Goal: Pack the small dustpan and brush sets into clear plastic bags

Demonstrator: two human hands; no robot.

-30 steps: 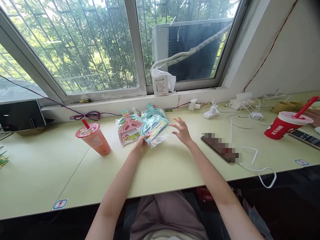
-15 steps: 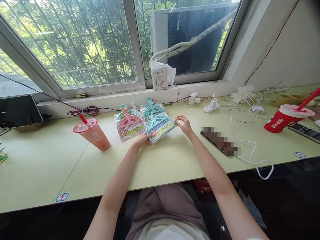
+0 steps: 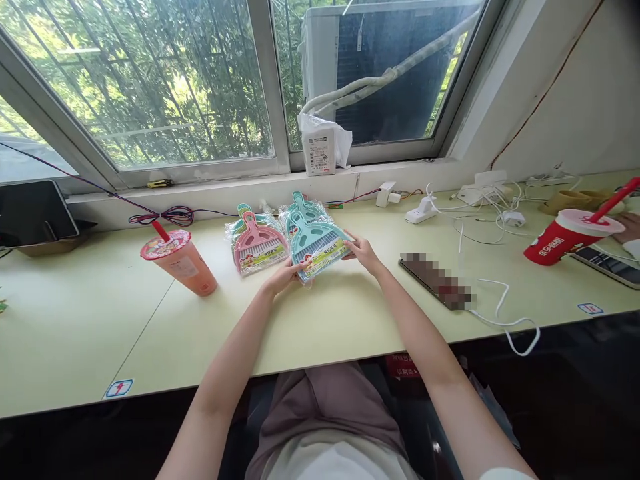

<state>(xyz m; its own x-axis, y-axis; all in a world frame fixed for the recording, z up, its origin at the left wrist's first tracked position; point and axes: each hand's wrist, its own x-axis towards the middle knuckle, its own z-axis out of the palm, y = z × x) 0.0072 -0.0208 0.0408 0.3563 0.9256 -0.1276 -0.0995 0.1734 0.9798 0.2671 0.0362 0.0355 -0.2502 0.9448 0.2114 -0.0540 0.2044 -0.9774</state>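
Note:
A light-blue dustpan and brush set (image 3: 316,245) in clear wrap is held between my two hands near the table's middle. My left hand (image 3: 286,275) grips its lower left corner. On the right edge, the fingers of my right hand (image 3: 361,251) are closed round the wrap. Behind it lies a teal set (image 3: 304,208), partly covered. A pink set (image 3: 257,241) in wrap rests just to the left, with a green one (image 3: 244,212) showing under it.
On the pale green table (image 3: 320,327) an orange drink cup (image 3: 187,267) stands left, a dark phone (image 3: 435,283) lies right. Farther right are a red cup (image 3: 560,240), white cables (image 3: 500,200) and another person's hand (image 3: 627,228). A tablet (image 3: 35,212) leans at far left.
My right hand has closed on the right edge of the light-blue set, which looks slightly raised and turned. My left hand keeps its hold. The whole view has shifted a little.

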